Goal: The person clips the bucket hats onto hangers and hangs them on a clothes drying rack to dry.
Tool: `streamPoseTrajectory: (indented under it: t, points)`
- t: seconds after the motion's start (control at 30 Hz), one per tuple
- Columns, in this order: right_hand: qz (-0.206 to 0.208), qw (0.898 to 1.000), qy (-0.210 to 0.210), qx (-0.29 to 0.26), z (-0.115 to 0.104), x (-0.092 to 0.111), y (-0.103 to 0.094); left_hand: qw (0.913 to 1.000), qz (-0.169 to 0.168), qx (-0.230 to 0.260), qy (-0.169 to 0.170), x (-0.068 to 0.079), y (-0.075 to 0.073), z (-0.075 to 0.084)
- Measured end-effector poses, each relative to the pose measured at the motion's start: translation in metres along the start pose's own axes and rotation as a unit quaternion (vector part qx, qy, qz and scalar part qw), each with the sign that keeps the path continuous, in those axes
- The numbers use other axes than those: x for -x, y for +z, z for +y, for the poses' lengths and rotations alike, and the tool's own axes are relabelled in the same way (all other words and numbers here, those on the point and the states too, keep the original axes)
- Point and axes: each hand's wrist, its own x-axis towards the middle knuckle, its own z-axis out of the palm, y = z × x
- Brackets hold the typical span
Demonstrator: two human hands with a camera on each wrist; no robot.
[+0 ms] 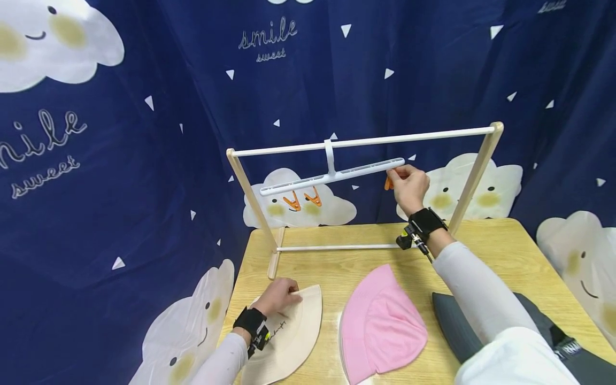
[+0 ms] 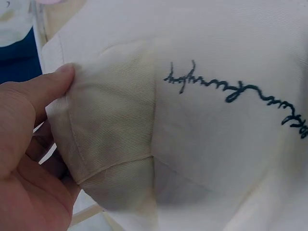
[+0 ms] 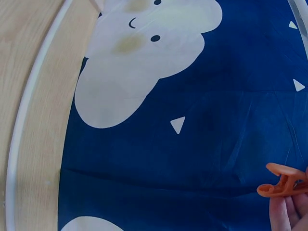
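Observation:
At the front left of the table, my left hand (image 1: 278,297) grips the edge of a cream bucket hat (image 1: 300,342). Its thumb lies on the cloth, the other fingers behind, and dark stitched script (image 2: 231,89) runs across the hat. My right hand (image 1: 411,187) is raised to the right end of a white hanger (image 1: 308,182), pinching an orange clip (image 3: 284,180). Two more orange clips, a left one (image 1: 292,201) and a right one (image 1: 314,197), hang from the hanger's left half. The hanger tilts, its right end higher.
A rack with a white top bar (image 1: 414,138) and wooden legs (image 1: 252,200) stands at the table's back. A pink bucket hat (image 1: 382,326) lies mid-table. Right of it, partly under my right arm, is a dark cap (image 1: 452,321). A blue cloud-print curtain (image 1: 308,96) hangs behind.

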Motion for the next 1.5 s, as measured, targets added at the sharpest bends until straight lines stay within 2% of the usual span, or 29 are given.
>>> streamPoseTrajectory:
  t: [0.13, 0.37, 0.77, 0.97, 1.23, 1.5]
  points:
    - [0.0, 1.0, 0.0, -0.001, 0.002, 0.001, -0.003, 0.9999, 0.001, -0.011, -0.009, 0.0, -0.003, 0.005]
    - [0.004, 1.0, -0.001, -0.012, 0.005, 0.002, -0.009, 0.9995, 0.014, -0.029, 0.001, 0.002, -0.008, 0.015]
    - [0.013, 1.0, -0.008, 0.001, 0.006, 0.004, -0.015, 0.9975, 0.048, -0.051, -0.006, -0.007, -0.027, 0.026]
    - [0.013, 1.0, -0.015, 0.0, 0.006, 0.006, -0.016, 0.9955, 0.081, -0.048, 0.003, -0.012, -0.037, 0.034]
    - [0.031, 0.999, -0.005, 0.02, 0.002, 0.008, -0.017, 0.9914, 0.125, -0.036, -0.014, -0.024, -0.054, 0.055]
    - [0.034, 0.999, 0.005, 0.025, -0.001, 0.012, -0.018, 0.9842, 0.169, -0.051, 0.014, -0.042, -0.066, 0.075]
